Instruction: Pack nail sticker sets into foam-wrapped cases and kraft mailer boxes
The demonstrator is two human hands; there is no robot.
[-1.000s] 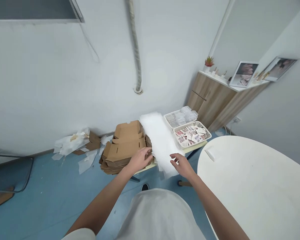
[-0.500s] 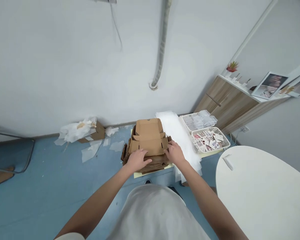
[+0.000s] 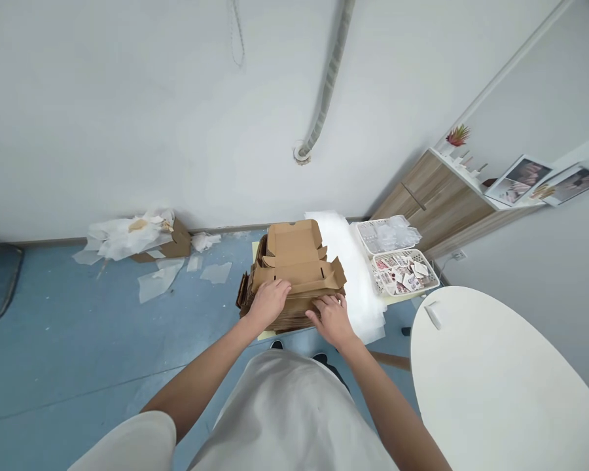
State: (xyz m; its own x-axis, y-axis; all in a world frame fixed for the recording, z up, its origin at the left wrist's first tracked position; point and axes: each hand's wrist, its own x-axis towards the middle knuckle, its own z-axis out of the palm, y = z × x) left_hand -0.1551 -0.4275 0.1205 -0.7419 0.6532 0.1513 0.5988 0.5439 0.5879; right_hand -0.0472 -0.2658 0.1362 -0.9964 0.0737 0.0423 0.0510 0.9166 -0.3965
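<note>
A flattened brown cardboard box [image 3: 294,256], its lid panel toward the wall, lies on top of a stack of similar flat boxes [image 3: 294,318]. My left hand [image 3: 269,303] is closed over the near left edge of the top box, thumb and fingers together at its front flap. The flap's right end is bent upward. Just below that end, my right hand [image 3: 331,319] touches the near side of the stack, its thumb spread from the fingers; its fingertips are partly hidden against the cardboard.
White foam sheets [image 3: 346,261] lie right of the stack. Beyond them are a basket of clear packets [image 3: 387,234] and a basket of printed cards [image 3: 405,271]. A round white table [image 3: 500,379] stands right. Near the wall sits a carton [image 3: 179,241] with wrapping scraps.
My right hand has moved from the top box's right edge down to the stack's near side. The front flap has tilted up. My left hand has shifted slightly up onto the flap.
</note>
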